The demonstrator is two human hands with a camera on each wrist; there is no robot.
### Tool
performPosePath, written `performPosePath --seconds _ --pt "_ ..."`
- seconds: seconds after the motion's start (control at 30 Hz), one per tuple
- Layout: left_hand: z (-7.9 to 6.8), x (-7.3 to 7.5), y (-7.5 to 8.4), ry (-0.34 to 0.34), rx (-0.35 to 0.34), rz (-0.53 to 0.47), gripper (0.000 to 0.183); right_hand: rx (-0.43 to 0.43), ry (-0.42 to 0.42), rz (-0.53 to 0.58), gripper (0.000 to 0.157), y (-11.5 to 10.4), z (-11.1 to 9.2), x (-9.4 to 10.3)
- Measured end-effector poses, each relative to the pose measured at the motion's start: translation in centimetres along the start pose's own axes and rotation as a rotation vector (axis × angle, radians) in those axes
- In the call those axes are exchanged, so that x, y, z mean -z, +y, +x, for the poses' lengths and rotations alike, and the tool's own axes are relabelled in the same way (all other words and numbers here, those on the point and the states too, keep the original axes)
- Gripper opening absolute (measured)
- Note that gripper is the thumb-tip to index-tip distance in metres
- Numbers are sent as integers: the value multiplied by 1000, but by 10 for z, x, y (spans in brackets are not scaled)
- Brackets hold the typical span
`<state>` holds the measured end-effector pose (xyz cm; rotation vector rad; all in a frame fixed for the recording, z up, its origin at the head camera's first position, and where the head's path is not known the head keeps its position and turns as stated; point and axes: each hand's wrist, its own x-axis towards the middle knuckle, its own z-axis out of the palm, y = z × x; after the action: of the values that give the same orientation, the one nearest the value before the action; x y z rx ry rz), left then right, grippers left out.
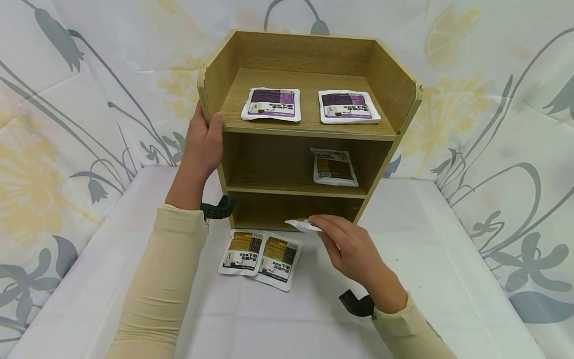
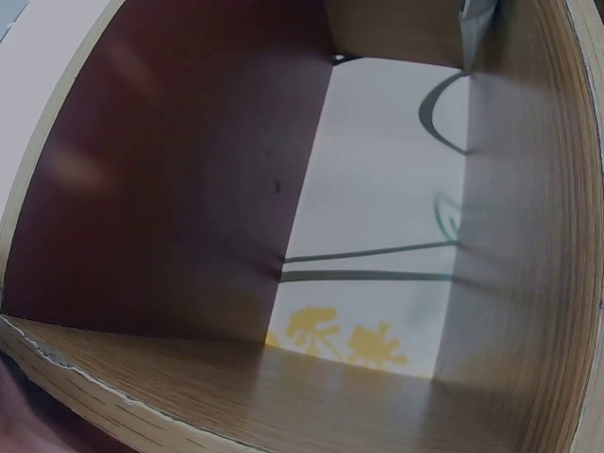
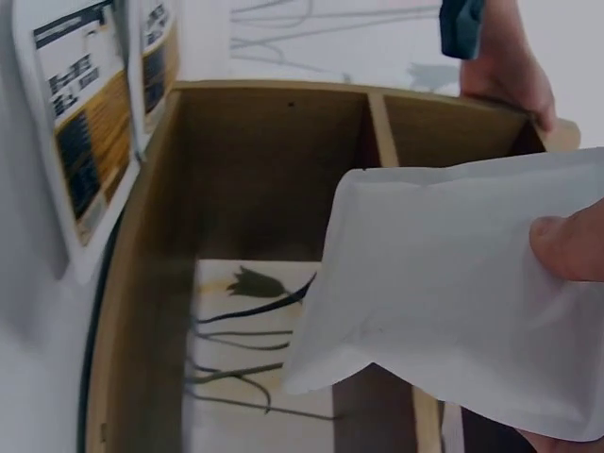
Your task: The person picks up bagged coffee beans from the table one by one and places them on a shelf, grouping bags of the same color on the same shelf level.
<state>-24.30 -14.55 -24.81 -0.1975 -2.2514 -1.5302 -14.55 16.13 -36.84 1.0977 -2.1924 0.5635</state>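
Note:
My left hand (image 1: 204,144) grips the left side panel of a small wooden shelf (image 1: 269,159), thumb over its front edge. In my right hand (image 1: 352,249) a flat white pouch (image 1: 301,225) is pinched in front of the bottom compartment. Its plain white side (image 3: 444,293) faces the right wrist camera, with the thumb pressed on it. Below the shelf, a gold-and-white pouch (image 1: 239,254) overlaps another such pouch (image 1: 278,262) on the table. One more gold-labelled pouch (image 1: 335,168) lies at the right of the middle compartment.
On the top board, two purple-labelled pouches lie apart: the left one (image 1: 272,104) and the right one (image 1: 350,107). White cloth (image 1: 430,279) covers the table. A flowered cloth (image 1: 484,65) hangs behind, visible through the shelf's open back (image 2: 377,189).

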Motion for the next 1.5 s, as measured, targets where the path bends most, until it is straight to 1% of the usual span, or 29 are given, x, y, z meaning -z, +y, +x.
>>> performPosePath --seconds 0.1,0.2,0.37,0.6,0.73,0.9,1.13,1.33,1.5 --pt "0 0 0 -2 5 1 50 24 42 10 32 -2 5 1" --pt "-1 0 -1 -2 6 -3 50 34 80 17 31 -6 10 1" --pt "-1 0 -1 -7 7 -10 51 33 115 32 28 -12 19 4" --pt "-1 -1 -1 -4 0 -7 50 81 211 54 31 -15 30 3" --pt "-1 -1 -1 -7 11 2 50 92 244 65 30 -17 36 2" --pt "-1 0 -1 -10 10 5 51 94 258 80 29 -18 43 1" --pt "-1 0 0 -6 8 12 50 114 276 86 26 -14 50 -7" --pt "-1 0 0 -9 8 7 50 118 275 57 25 -12 54 -15" --pt "-1 0 -1 -8 6 9 50 115 262 27 30 -8 56 -24"
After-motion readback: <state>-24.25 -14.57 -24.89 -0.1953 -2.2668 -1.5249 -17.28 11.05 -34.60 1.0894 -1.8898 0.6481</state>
